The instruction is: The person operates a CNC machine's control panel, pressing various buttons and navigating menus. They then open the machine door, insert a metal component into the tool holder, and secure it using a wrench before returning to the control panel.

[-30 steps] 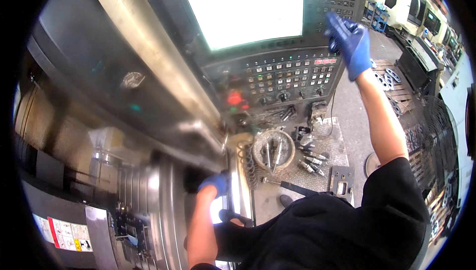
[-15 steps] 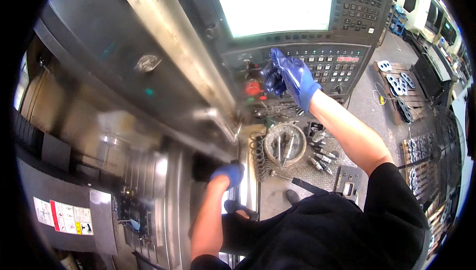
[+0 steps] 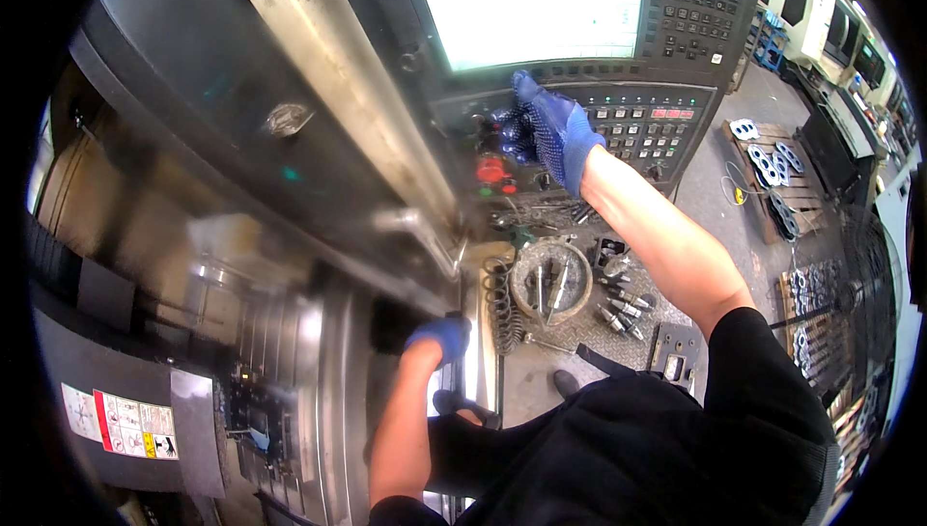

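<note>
My right hand (image 3: 550, 130), in a blue glove, lies on the control panel (image 3: 637, 135), fingers curled over the knobs at its left end; I cannot tell whether they grip one. The red button (image 3: 491, 171) sits just below and to the left of that hand, the keypad to its right, the lit screen (image 3: 526, 0) above. My left hand (image 3: 439, 335) is well below, closed on the edge of the machine door (image 3: 319, 352), beside the round tray (image 3: 550, 280) of tools.
</note>
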Action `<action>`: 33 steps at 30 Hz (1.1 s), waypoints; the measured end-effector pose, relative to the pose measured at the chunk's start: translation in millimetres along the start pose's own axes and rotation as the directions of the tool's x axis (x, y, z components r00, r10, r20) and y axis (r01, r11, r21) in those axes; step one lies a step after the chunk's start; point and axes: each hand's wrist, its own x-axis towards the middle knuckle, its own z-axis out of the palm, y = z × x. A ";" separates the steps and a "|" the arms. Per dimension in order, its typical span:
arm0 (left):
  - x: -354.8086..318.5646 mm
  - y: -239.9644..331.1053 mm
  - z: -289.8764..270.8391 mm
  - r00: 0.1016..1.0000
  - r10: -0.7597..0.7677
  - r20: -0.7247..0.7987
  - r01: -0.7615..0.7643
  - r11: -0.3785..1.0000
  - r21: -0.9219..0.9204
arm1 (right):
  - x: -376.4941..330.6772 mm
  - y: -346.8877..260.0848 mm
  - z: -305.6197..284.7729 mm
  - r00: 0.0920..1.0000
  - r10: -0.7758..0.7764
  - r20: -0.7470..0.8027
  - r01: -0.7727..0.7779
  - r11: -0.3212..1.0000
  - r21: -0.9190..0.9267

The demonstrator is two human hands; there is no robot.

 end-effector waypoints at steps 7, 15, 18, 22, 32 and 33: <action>-2.2 1.5 -1.9 1.000 0.006 -0.016 -0.005 0.998 0.064 | -9.2 6.9 -1.6 0.993 -0.063 -0.098 0.062 0.998 -0.010; 9.2 -12.3 9.0 0.999 -0.041 0.007 0.041 0.999 -0.003 | -24.1 4.2 -17.0 0.998 -0.060 0.008 0.061 0.997 -0.051; 8.4 -12.6 8.2 0.999 -0.034 0.004 0.034 0.999 -0.019 | -25.0 1.0 -25.0 0.999 -0.045 -0.002 0.044 0.997 -0.057; 2.8 -5.8 0.9 1.000 -0.007 0.025 0.007 0.999 -0.032 | -19.2 -3.0 -27.9 0.995 -0.053 -0.083 0.051 0.998 -0.028; 4.8 -9.3 3.9 1.000 0.001 -0.027 -0.001 1.000 -0.004 | -13.1 -11.2 -12.3 0.996 -0.080 -0.048 0.079 0.997 -0.008; 4.0 -9.2 4.1 0.999 0.001 -0.034 0.000 1.000 0.009 | -12.6 -11.6 -12.1 0.997 -0.069 -0.039 0.069 0.998 -0.006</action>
